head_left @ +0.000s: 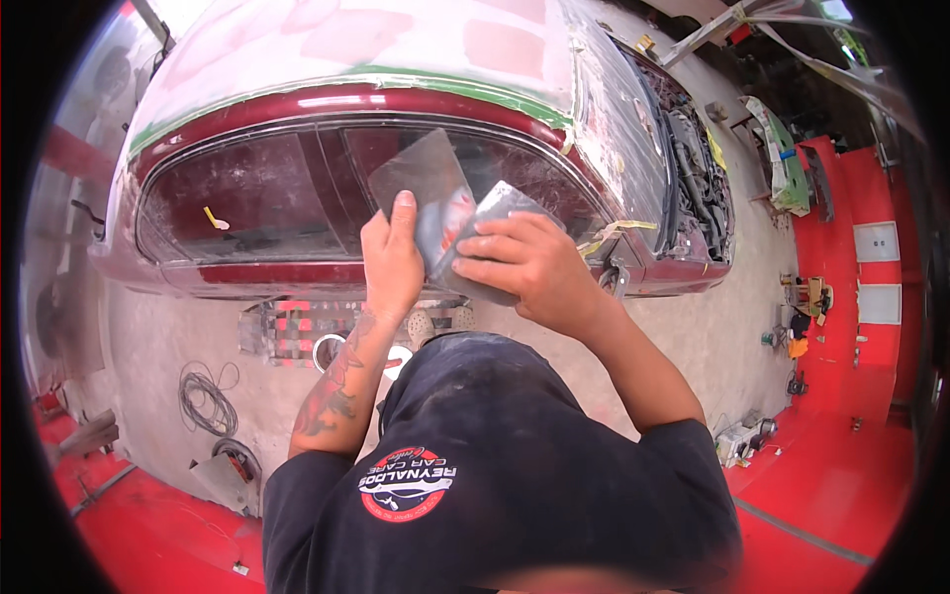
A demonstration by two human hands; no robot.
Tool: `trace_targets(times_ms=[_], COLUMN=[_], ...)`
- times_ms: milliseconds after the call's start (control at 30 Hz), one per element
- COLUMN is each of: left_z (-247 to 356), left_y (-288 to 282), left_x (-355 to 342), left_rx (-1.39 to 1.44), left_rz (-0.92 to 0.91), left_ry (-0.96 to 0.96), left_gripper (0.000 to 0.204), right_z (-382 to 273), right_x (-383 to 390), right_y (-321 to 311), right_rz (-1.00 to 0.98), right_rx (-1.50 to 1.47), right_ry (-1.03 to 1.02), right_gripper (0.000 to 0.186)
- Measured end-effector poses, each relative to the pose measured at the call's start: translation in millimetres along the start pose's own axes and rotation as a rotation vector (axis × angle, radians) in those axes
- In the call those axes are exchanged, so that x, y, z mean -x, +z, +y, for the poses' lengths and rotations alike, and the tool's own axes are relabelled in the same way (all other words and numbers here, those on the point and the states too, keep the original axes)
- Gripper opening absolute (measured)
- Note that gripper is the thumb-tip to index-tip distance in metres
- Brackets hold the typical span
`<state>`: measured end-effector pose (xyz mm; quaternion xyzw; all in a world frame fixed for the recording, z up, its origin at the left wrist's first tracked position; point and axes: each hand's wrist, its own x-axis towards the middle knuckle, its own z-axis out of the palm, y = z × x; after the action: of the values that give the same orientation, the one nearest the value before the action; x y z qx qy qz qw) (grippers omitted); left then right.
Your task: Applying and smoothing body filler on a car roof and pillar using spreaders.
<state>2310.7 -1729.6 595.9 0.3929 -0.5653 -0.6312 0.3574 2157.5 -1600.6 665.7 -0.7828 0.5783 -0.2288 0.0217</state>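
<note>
My left hand (391, 259) grips a flat grey metal spreader plate (421, 183) with a smear of reddish filler on it. My right hand (529, 265) holds a second, smaller grey spreader (500, 203) pressed against the first one's lower edge. Both are raised in front of a dark red car (297, 213), before its side window. The car's roof (346, 40) above is sanded pale with pink patches, edged with green masking tape.
The car's open engine bay (693, 168) lies to the right. Below the car on the concrete floor are a red-and-grey striped stand (287, 332), a coil of cable (206, 396) and a tool. Red floor and red wall panels (851, 287) run along the right and bottom.
</note>
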Motion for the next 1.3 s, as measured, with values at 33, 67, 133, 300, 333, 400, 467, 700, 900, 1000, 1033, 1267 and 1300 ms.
trace_targets(times_ms=[33,67,133,300,333,400,467,700,900,1000,1033,1267,1300], left_z=[-0.8,-1.0,0.5,8.5,9.6,9.6,6.4,-16.1,-10.7,-4.9,-3.1,12.1,12.9], left_y=[-1.0,-2.8,-6.6,4.1,6.7,8.9,9.6,16.6,11.8,11.2,10.6,-9.2,-7.3], left_x=[-2.5,-6.0,-11.4,4.7,11.1,19.0,21.9,16.8,11.6,9.1,7.6,-14.2,-13.4], left_rx=[0.249,0.476,0.807,1.118,1.1,1.089,1.041,0.625,0.491,0.032,0.005,0.811,0.909], left_rz=[0.027,0.087,0.104,-0.067,-0.072,-0.104,-0.107,0.03,-0.03,-0.157,-0.124,0.077,0.047], left_ry=[-0.007,-0.083,-0.197,-0.458,-0.461,-0.461,-0.45,-0.055,0.048,0.227,0.212,-0.08,-0.162], left_gripper=[0.042,0.042,0.048,0.051,0.05,0.049,0.047,0.044,0.044,0.048,0.048,0.045,0.046], right_z=[-3.8,-5.8,-13.9,-21.1,-15.0,9.9,31.7,22.5,34.6,30.6,27.1,-12.0,-16.4], right_x=[3.1,6.0,10.4,9.5,6.2,8.0,13.9,30.5,16.5,9.1,7.2,10.1,11.6], right_y=[-3.9,-10.6,-21.2,-11.3,-0.5,5.8,2.1,1.9,-10.5,-12.8,-12.5,-17.3,-20.8], right_rz=[0.014,0.028,0.116,0.389,0.362,0.215,0.129,0.26,0.102,0.11,0.057,0.133,0.249], right_rx=[-0.006,-0.01,-0.055,-0.391,-0.386,-0.279,-0.23,-0.773,-0.043,0.123,0.17,-0.021,-0.063], right_ry=[0.003,0.006,-0.013,0.013,0.078,0.2,0.26,0.661,0.461,0.216,0.12,0.004,0.011], right_gripper=[0.044,0.043,0.044,0.052,0.052,0.048,0.051,0.042,0.052,0.047,0.048,0.04,0.037])
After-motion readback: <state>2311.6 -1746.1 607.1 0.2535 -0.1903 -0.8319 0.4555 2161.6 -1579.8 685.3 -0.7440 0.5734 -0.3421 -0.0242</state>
